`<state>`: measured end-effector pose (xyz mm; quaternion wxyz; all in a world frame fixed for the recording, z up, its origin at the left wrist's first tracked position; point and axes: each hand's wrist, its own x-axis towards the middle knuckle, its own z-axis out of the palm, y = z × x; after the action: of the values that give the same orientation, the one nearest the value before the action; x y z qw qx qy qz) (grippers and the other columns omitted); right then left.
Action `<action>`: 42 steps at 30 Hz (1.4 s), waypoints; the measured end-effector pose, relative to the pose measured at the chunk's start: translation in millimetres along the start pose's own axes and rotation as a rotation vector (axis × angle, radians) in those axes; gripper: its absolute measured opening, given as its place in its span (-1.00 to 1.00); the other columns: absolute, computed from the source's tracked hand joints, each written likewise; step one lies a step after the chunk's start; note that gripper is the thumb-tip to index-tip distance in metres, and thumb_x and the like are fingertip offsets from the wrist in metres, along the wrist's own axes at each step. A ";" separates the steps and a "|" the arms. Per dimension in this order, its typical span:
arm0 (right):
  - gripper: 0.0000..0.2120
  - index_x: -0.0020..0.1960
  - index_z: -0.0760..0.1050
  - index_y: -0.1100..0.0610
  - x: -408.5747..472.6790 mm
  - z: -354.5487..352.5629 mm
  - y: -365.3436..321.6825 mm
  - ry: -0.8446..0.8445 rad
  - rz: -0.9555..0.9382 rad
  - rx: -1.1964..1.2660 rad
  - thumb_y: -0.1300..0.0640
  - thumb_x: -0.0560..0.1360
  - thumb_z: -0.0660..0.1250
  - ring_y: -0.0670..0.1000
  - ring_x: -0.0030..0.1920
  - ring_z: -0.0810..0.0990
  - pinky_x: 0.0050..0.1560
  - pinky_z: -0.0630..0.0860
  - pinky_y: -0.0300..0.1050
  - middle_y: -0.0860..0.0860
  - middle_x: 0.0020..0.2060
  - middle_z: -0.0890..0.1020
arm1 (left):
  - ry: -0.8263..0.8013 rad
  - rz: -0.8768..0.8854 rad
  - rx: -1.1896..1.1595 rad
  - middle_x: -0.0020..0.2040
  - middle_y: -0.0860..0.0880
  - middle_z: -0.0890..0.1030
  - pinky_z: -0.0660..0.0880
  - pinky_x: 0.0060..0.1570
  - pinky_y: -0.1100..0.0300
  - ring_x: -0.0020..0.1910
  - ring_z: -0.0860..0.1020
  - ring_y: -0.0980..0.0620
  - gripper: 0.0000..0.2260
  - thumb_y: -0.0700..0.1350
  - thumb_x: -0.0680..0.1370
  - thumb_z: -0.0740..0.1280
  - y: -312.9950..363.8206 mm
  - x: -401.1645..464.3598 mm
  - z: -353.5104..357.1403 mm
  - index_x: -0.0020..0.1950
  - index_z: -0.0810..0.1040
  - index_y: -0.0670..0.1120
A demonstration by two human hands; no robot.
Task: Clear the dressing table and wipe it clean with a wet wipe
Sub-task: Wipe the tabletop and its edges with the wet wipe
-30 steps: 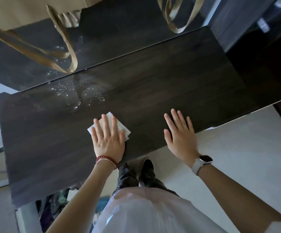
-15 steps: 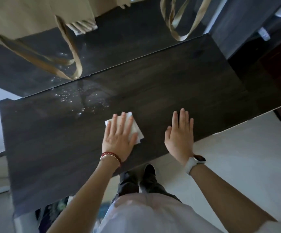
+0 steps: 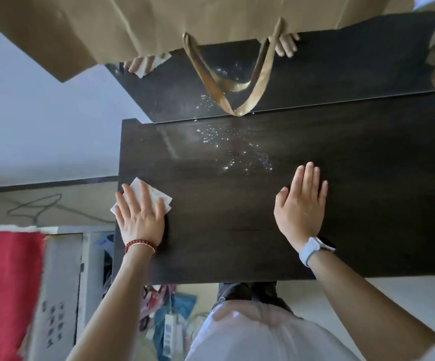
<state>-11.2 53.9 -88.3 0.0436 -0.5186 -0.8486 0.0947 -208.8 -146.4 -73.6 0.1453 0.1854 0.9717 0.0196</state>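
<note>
left hand [image 3: 141, 220]: flat, fingers spread, pressing the wet wipe [image 3: 143, 195] at the desk [image 3: 224, 243] left edge | droplets [image 3: 234, 149]: up and right of wipe, nearer the right hand | right hand [image 3: 301, 204]: open, flat, empty, bracing on desk

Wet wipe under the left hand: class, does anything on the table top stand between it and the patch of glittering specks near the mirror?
Nothing visible does. From the wet wipe to the specks the table top is bare.
</note>
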 end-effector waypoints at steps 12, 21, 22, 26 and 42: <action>-0.44 0.40 0.22 0.30 0.7 -3.0 -4.2 -0.004 0.045 -0.065 0.06 0.47 -0.05 0.18 0.44 0.20 0.41 0.07 0.13 0.23 0.42 0.26 | 0.016 0.069 -0.030 0.51 -0.20 -0.12 -0.16 0.42 -0.13 0.47 -0.17 -0.18 -0.48 0.03 0.58 -0.06 46.1 118.6 -28.9 0.49 -0.13 -0.10; -0.45 0.40 0.22 0.29 1.2 -2.0 -3.4 -0.012 0.047 -0.048 0.07 0.47 -0.02 0.17 0.45 0.19 0.42 0.09 0.13 0.22 0.42 0.26 | 0.019 0.391 0.035 0.51 -0.22 -0.05 -0.14 0.43 -0.09 0.47 -0.11 -0.23 -0.37 0.13 0.51 -0.21 113.6 71.9 -5.3 0.48 -0.10 -0.22; -0.45 0.40 0.22 0.29 1.3 -2.0 -2.9 -0.013 0.044 -0.045 0.07 0.47 -0.02 0.16 0.45 0.18 0.43 0.08 0.13 0.22 0.43 0.26 | -0.014 0.469 0.048 0.51 -0.19 -0.08 -0.16 0.43 -0.06 0.48 -0.14 -0.20 -0.40 0.13 0.55 -0.16 121.6 59.7 -0.9 0.48 -0.12 -0.19; -0.45 0.40 0.22 0.28 1.9 -2.1 0.2 -0.011 0.035 -0.016 0.06 0.47 -0.03 0.16 0.45 0.18 0.43 0.06 0.11 0.21 0.43 0.25 | -0.031 0.570 0.092 0.52 -0.13 -0.08 -0.14 0.43 -0.01 0.49 -0.14 -0.14 -0.38 0.19 0.52 -0.18 95.6 41.6 1.8 0.49 -0.15 -0.08; -0.53 0.36 0.34 0.14 30.8 -23.0 109.0 -0.038 -0.187 0.061 0.11 0.50 -0.03 0.10 0.44 0.22 0.41 0.12 0.15 0.12 0.40 0.34 | 0.022 0.645 0.117 0.50 -0.20 0.06 -0.06 0.41 -0.13 0.47 0.00 -0.24 -0.43 0.13 0.51 -0.12 228.0 -23.9 39.6 0.48 0.03 -0.07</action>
<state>73.7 132.4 -89.0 0.0518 -0.4338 -0.8907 0.1260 -95.3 56.4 -84.0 0.1101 0.4913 0.8639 0.0107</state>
